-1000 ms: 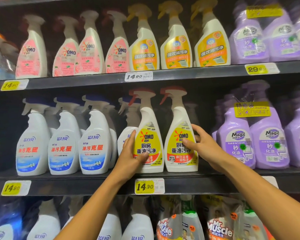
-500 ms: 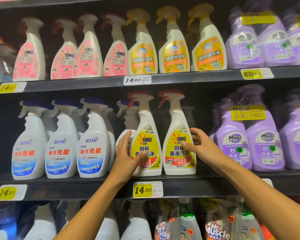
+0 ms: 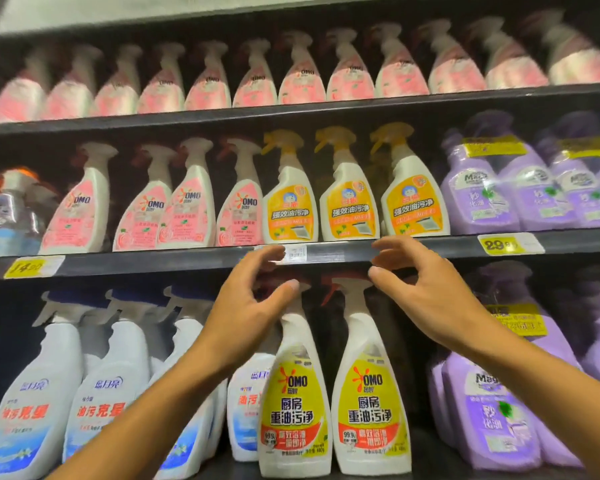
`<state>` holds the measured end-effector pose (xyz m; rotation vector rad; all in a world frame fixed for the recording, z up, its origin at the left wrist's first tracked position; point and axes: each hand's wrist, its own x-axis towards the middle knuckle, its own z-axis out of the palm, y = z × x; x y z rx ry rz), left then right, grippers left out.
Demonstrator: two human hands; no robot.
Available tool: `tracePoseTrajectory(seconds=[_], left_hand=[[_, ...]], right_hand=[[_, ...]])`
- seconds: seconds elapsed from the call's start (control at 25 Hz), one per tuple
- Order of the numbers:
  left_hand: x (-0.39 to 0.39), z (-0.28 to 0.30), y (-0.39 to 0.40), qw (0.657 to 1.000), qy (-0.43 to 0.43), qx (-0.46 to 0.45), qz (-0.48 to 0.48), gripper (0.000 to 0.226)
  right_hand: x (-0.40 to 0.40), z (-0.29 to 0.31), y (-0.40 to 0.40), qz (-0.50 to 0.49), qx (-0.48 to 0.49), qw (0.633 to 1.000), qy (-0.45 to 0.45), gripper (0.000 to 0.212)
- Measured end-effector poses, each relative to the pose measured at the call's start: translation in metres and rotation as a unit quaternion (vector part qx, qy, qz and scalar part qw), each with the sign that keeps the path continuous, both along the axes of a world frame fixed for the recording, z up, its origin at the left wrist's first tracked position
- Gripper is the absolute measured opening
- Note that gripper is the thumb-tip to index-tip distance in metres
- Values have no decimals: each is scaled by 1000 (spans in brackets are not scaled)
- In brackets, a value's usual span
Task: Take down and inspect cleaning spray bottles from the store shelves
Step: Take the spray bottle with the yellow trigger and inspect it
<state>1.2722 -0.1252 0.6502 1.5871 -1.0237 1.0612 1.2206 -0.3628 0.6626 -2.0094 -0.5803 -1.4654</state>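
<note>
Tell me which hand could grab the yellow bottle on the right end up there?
Probably the right hand. Its open fingers reach the shelf edge just under the rightmost yellow-capped bottle. The left hand, also open, sits below the leftmost one, farther away.

Light: bright and even on the bottle fronts; recesses behind the bottles fall to black.
Glare: white sheen on the shelf-edge strip (image 3: 329, 252) and on the wrapped purple bottles (image 3: 478, 188).
Blur: heavy motion smear on the top-row pink bottles (image 3: 253, 81), worst toward both upper corners.
Sharpest: yellow OMO labels (image 3: 293, 410), lower centre.
Distortion: shelf lines bow at the frame edges.
</note>
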Motion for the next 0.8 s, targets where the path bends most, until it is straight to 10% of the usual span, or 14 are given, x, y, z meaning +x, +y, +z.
tracePoseTrajectory(seconds=[0.64, 0.8], left_hand=[[48, 161, 6, 990, 82, 38, 107, 54], [62, 171, 5, 968, 157, 100, 167, 24]], right_hand=[[71, 166, 33, -57, -35, 997, -27, 46], [105, 164, 51, -44, -58, 997, 16, 57]])
